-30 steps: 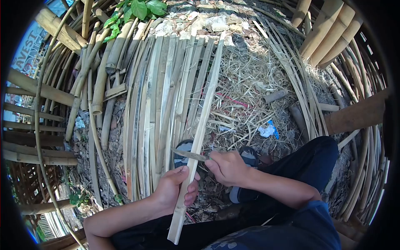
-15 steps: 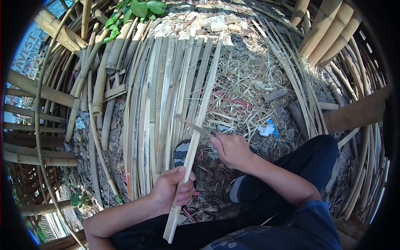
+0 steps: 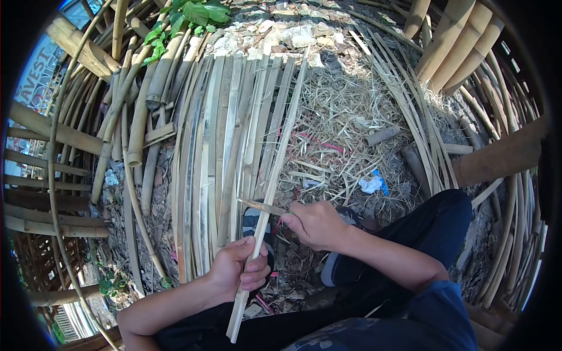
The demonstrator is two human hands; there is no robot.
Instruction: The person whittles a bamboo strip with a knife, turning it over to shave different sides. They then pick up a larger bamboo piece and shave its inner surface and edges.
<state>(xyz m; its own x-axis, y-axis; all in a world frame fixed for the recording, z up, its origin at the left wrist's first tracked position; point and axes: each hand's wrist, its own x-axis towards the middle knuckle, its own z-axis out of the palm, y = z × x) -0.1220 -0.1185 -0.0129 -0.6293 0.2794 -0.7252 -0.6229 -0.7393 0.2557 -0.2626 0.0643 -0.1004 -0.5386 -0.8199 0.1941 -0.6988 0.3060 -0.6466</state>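
A long, pale bamboo strip (image 3: 270, 193) slants from my lap toward the far end of the ground. My left hand (image 3: 241, 266) is wrapped round it near its lower end, which sticks out below the fist. In my right hand (image 3: 318, 225) is a knife (image 3: 261, 206), its handle mostly hidden by the fingers. The blade points left and lies across the strip, a short way above my left hand. Left of the strip, many split bamboo slats (image 3: 219, 152) lie side by side, running away from me.
Curly bamboo shavings (image 3: 339, 128) cover the ground to the right, with a blue-and-white scrap (image 3: 372, 182) and a short bamboo piece (image 3: 382, 136) among them. More strips (image 3: 404, 99) lie farther right. Bamboo poles (image 3: 155, 88) stack at the left, below a leafy plant (image 3: 196, 13).
The knife in my right hand has slid down along the strip toward me, nearer my left hand. Its blade now lies flatter across it. My left hand keeps its hold.
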